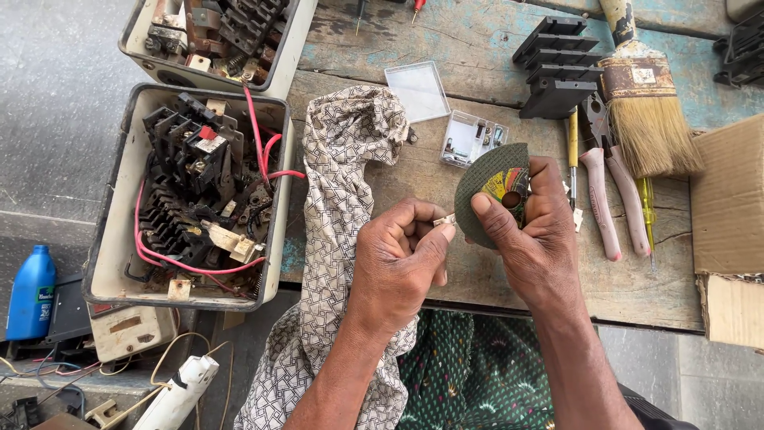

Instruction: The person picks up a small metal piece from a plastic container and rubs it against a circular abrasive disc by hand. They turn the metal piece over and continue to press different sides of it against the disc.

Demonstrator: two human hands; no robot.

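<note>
My right hand [529,235] grips a round dark-green cutting disc [489,179] with a coloured centre label, thumb pressed on its face. My left hand [398,259] pinches a small pale metal part [444,220] and holds it against the disc's lower left edge. Both hands hover over a worn wooden bench [477,48] with flaking blue paint. A patterned cloth [342,159] lies draped on the bench under my left wrist.
An open electrical box [111,239] with black contactor parts and red wires sits left, another box [294,48] behind it. Small clear plastic case [471,137] with lid [418,90], black heat sinks [557,68], pliers [609,191], paintbrush [649,111], screwdriver [572,151], cardboard [728,231], blue bottle [30,291].
</note>
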